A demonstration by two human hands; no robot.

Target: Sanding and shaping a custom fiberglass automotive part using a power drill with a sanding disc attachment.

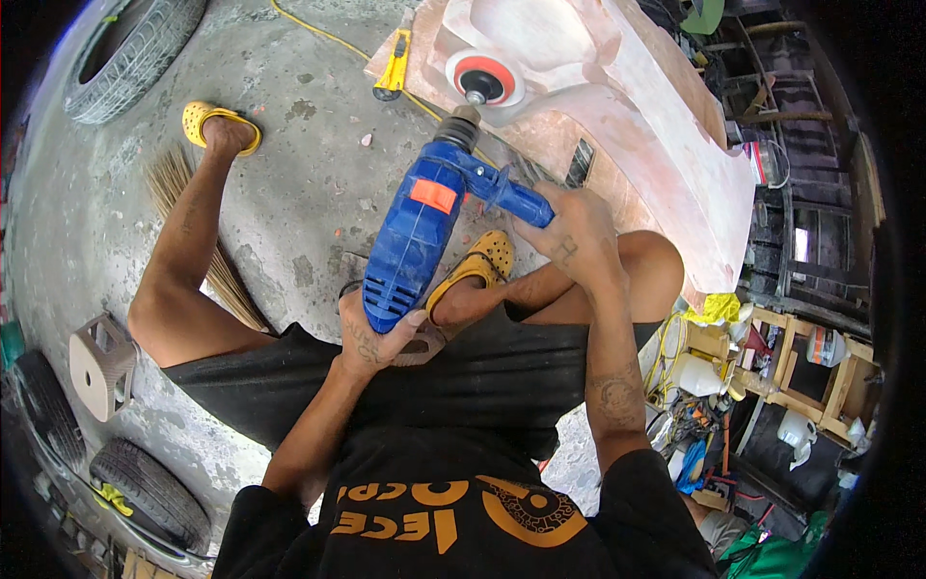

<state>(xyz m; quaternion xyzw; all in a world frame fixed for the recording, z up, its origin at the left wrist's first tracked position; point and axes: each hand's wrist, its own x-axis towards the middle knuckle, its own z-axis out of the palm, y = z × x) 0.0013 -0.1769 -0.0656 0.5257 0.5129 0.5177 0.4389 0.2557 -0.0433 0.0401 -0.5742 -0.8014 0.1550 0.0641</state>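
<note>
A blue power drill [410, 232] with an orange-red patch on its body points away from me. Its grip end is in my left hand [371, 333], whose fingers are partly hidden behind the body. My right hand [577, 234] is closed round the blue side handle [519, 196]. The metal chuck [459, 125] carries a round pad [485, 81] with a black centre, a red ring and a white rim. That pad lies over the recess of a large moulded panel [646, 125], whitish and dusty pink; whether they touch I cannot tell.
A yellow-handled tool [393, 68] lies by the panel's left edge, near a yellow cord [328, 37]. A straw broom [207, 236] rests on the concrete floor beside my left leg. Tyres [145, 58] and a beige stool [101, 367] stand left; cluttered wooden shelving [801, 376] is at right.
</note>
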